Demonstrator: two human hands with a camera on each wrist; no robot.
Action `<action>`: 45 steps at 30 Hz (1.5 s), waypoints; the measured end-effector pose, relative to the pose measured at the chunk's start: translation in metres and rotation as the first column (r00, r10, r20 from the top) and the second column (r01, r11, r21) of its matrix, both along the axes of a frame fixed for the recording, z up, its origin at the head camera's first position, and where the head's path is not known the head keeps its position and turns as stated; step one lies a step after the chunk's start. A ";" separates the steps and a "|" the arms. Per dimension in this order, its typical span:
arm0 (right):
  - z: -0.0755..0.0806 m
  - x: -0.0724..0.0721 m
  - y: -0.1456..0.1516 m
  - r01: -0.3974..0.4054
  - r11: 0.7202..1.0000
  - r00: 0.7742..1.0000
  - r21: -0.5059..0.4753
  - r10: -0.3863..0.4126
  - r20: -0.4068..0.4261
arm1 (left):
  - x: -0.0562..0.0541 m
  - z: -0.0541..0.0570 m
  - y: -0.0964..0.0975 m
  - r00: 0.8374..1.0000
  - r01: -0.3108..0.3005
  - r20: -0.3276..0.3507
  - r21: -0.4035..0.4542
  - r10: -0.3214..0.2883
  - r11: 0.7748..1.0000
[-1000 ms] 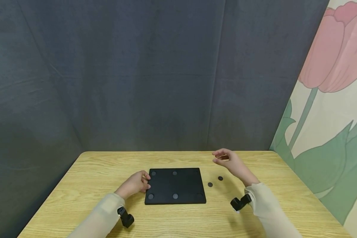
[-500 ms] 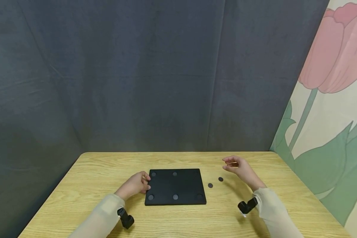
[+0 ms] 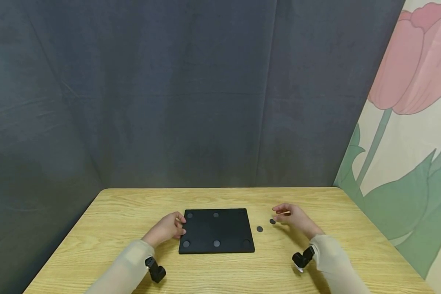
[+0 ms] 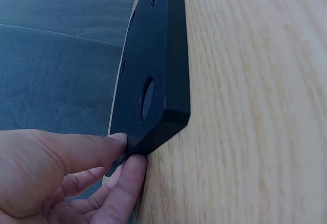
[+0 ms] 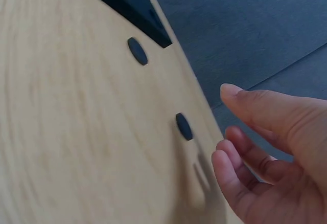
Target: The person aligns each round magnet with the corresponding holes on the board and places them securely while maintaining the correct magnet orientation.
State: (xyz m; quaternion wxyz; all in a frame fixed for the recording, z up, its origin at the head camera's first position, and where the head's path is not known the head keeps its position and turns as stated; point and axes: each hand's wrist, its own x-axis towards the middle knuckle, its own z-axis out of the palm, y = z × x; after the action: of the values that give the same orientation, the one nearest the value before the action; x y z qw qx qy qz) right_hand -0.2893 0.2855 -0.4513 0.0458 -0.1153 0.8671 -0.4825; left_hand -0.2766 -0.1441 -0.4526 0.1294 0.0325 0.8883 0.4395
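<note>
On the wooden table lies a flat black board (image 3: 231, 229). Several dark discs sit in round spots on its left and middle, including one disc (image 3: 216, 243) near the front edge. Fainter round marks show at its right corners. My left hand (image 3: 166, 227) pinches the board's left edge; in the left wrist view the thumb (image 4: 97, 150) is on the top face and fingers lie against the side. Right of the board are two loose dark discs, a nearer disc (image 3: 259, 229) and a farther disc (image 3: 272, 221). Over the farther one hovers my right hand (image 3: 293, 216), fingers parted and holding nothing.
The wooden table (image 3: 125, 208) ends at a dark grey curtain (image 3: 191, 102) behind and to the left. A tulip-patterned cloth (image 3: 397, 183) hangs along the right side. Each wrist carries a small black camera, such as the right camera (image 3: 303, 257).
My right hand first moved right and toward me, away from the back of the table, then came lower and slightly left to the farther loose disc. The left hand and board stayed put.
</note>
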 end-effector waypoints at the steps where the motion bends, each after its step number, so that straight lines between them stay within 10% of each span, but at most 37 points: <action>1: -0.002 0.000 0.000 0.008 1.000 1.000 0.004 -0.008 0.015 | 0.000 0.000 0.000 1.000 0.002 0.000 -0.001 -0.002 1.000; 45: -0.011 -0.006 -0.011 0.099 0.990 0.988 0.098 -0.110 0.112 | -0.004 -0.004 0.000 1.000 -0.009 -0.003 -0.007 0.009 1.000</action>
State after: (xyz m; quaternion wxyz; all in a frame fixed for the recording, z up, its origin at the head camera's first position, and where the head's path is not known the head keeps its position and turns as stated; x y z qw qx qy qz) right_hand -0.2951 0.2741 -0.4621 0.0765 -0.0389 0.8890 -0.4498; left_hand -0.2804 -0.1438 -0.4567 0.1264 0.0288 0.8902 0.4368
